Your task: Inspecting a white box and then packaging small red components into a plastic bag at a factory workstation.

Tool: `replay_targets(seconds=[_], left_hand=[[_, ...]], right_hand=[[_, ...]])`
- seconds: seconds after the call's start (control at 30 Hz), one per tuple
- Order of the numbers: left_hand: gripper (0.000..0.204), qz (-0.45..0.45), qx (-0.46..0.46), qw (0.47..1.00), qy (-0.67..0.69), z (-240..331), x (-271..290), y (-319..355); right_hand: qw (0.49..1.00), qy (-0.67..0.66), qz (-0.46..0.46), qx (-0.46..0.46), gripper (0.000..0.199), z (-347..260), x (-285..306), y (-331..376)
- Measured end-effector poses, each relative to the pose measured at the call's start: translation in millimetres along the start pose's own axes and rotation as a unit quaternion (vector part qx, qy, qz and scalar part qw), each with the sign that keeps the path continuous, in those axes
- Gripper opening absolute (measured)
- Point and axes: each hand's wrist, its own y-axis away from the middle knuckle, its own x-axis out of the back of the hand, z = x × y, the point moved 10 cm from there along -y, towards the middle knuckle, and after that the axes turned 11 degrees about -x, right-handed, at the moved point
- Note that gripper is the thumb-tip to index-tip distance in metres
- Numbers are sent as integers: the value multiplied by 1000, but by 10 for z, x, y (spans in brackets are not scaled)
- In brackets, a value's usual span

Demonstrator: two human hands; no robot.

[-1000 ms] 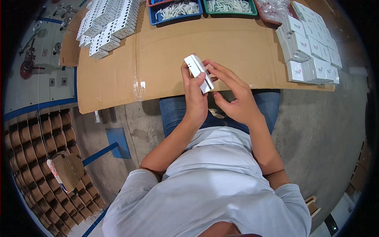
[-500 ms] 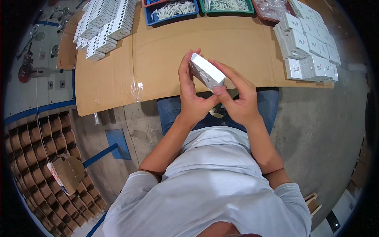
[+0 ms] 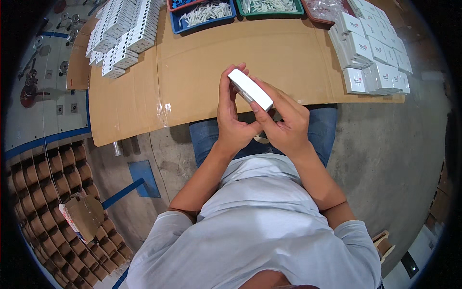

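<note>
Between my two hands, above my lap at the table's front edge, is a small flat white box tilted on a slant. My left hand is closed around its left end, fingers behind it and thumb below. On the other side my right hand grips the box, its thumb pressed on the near lower edge and its fingers along the far side. One long plain white side faces up; the face turned toward my left palm is mostly hidden.
Cardboard covers the table. White pieces with dark openings are stacked at back left, and white boxes at right. A blue tray and a green tray hold small white parts; a reddish tray holds clear plastic bags.
The box has turned slightly in my hands, so its plain white side shows more and its lower face less. My right thumb has shifted up and left onto its edge.
</note>
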Motion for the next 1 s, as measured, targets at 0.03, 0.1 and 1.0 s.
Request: replay_targets(seconds=[0.03, 0.1, 1.0], left_hand=[[107, 5, 2, 1000, 7, -1, 6, 1], [104, 11, 22, 999, 37, -28, 9, -1], [68, 36, 310, 908, 281, -453, -176, 359]], right_hand=[[1000, -4, -18, -16, 47, 26, -22, -5], [999, -9, -36, -31, 50, 40, -36, -22], [990, -58, -57, -116, 23, 499, 45, -62]])
